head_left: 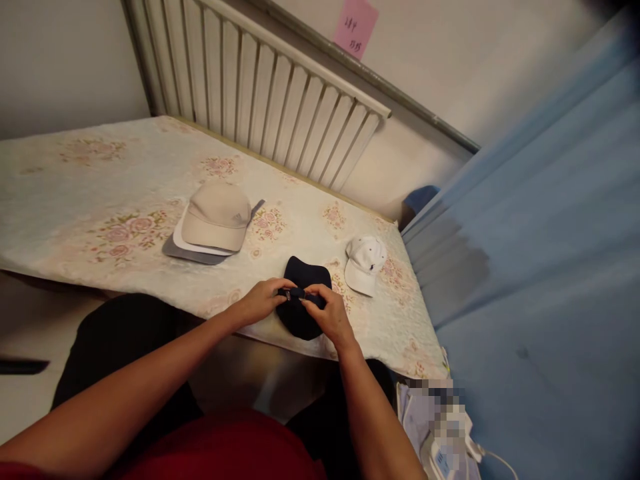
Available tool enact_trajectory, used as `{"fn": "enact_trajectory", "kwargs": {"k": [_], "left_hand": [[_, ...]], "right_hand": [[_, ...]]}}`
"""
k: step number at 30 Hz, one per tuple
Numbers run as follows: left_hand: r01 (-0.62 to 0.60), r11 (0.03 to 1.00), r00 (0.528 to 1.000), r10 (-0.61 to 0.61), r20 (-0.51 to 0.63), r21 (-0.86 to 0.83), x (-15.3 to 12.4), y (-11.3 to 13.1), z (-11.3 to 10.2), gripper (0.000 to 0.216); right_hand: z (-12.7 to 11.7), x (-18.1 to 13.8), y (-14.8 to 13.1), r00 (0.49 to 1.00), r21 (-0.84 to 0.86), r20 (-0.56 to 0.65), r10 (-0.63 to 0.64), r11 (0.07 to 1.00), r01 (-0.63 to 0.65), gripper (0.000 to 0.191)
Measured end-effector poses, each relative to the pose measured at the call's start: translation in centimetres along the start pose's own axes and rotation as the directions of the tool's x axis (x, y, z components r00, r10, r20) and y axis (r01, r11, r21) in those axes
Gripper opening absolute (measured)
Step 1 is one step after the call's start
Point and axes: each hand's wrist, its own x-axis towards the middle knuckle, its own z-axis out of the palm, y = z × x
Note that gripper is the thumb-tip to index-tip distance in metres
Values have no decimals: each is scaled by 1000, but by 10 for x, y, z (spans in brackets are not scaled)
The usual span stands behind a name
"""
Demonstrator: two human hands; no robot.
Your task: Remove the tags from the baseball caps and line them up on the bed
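A dark navy cap lies on the flowered bedcover near its front edge. Both my hands pinch the cap's back strap. My left hand grips the strap from the left, fingers closed. From the right, my right hand closes its fingers on the same strap. A white cap sits just right of the navy one. Further left, a beige cap rests on top of a white and a grey cap.
A white radiator runs along the wall behind the bed, with a pink note above it. A blue curtain hangs on the right. Papers and a white cable lie at the lower right.
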Motion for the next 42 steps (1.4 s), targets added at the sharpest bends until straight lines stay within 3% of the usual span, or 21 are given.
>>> {"fn": "enact_trajectory", "kwargs": {"k": [3,9,24,32,42], "left_hand": [[43,996,993,-33,111,-83,7,10,-2,27],[79,973,985,-43,168,-215,12,25,-6,22],[203,971,966,-177,189,-128,18,38,2,18],[176,982,967,-161,196,-64,17,30,-3,16],[176,984,955,-163,247,-30,15,26,-2,13]], "right_hand": [[-9,-3,3,1000,-33,-10,4,999,-5,14],[-21,-5,6,1000,-104,8,-24,994,24,15],[-21,-5,11,993,-125,26,-113,985,115,18],[-18,-5,19,995,-104,-34,-98,990,94,18],[-21,-7,27,998,-55,-9,-59,997,58,18]]}}
